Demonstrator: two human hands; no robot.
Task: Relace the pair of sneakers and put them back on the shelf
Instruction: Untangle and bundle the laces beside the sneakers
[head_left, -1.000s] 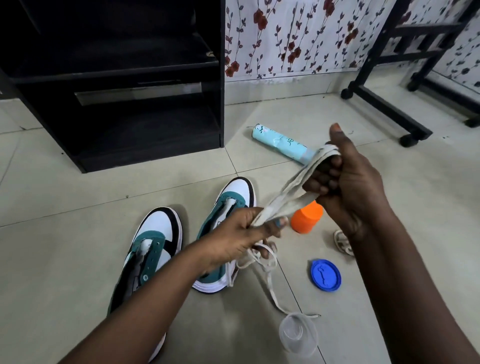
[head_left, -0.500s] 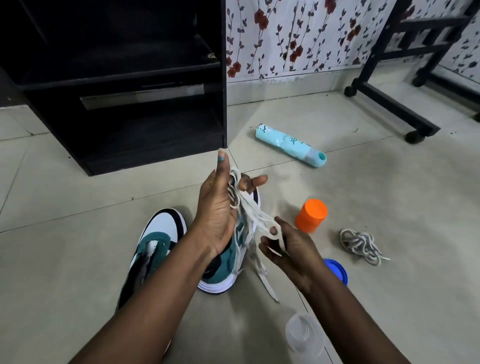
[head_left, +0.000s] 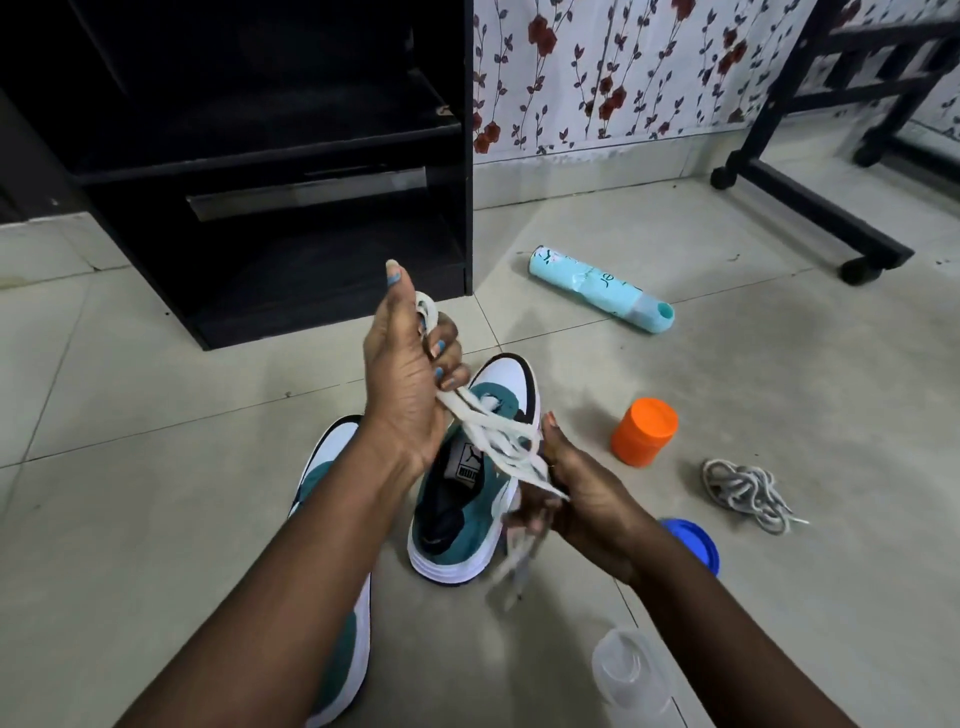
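Observation:
Two white, teal and black sneakers lie on the tiled floor: the right sneaker (head_left: 467, 499) between my forearms, the left sneaker (head_left: 327, 467) mostly hidden under my left arm. My left hand (head_left: 405, 374) is raised above them and grips a bundled white shoelace (head_left: 498, 436). Lower down, my right hand (head_left: 576, 499) holds the same lace, whose loose ends hang blurred below it. A second, tangled shoelace (head_left: 743, 488) lies on the floor to the right. The black shelf unit (head_left: 270, 171) stands behind, its lower shelves dark.
An orange jar (head_left: 644, 431), a blue lid (head_left: 696, 540) and a clear plastic container (head_left: 634, 680) sit on the floor near my right arm. A light-blue spray can (head_left: 597, 286) lies further back. A black wheeled rack (head_left: 810, 197) stands at the right by the floral wall.
My right hand came down from high on the right to below my left hand, drawing the lace with it. My left hand rose above the sneakers. The tangled lace is now uncovered.

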